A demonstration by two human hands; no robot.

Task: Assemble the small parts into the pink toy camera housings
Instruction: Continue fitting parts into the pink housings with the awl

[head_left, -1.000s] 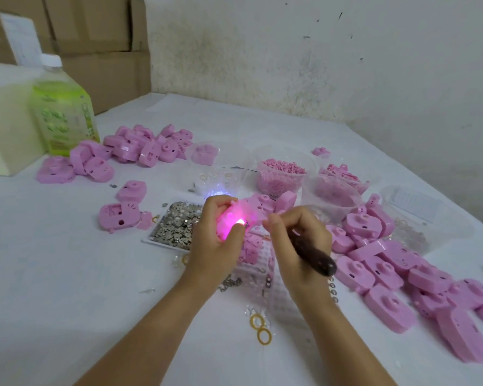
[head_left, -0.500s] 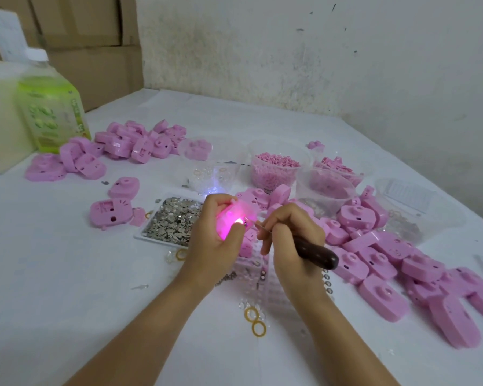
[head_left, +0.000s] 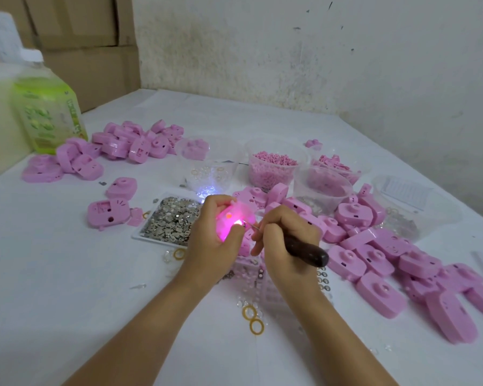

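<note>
Our left hand point(head_left: 207, 240) holds one pink toy camera housing point(head_left: 234, 217) up off the table point(head_left: 67, 274). The fingers are curled round it, and a bright pink light glows inside. Our right hand point(head_left: 285, 240) is wrapped tight round the dark tool point(head_left: 304, 250), like holding a pencil. A moment ago the thin metal tip was a little way from the light. Now it sits right at the glowing spot, and the housing has turned a bit more to face us. The light was on before and it is on now. We think this means the little part inside is in and working. The tip may just be pushing it snug, so this housing looks nearly done. We cannot see the small part itself, because the glow hides it. Room is tight close by. The tray of silver bits point(head_left: 170, 218) lies just beside our left hand. A big pile of pink housings point(head_left: 374, 246) lies near the back end of the tool on the right. Some yellow rings point(head_left: 255, 325) and tiny see-through bits lie between our arms, and the clear cups point(head_left: 271, 168) stand behind the hands. The best room is on the near left, where only white cloth shows. The far edge by the wall is well away from the hands, and the near edge is out of sight.
</note>
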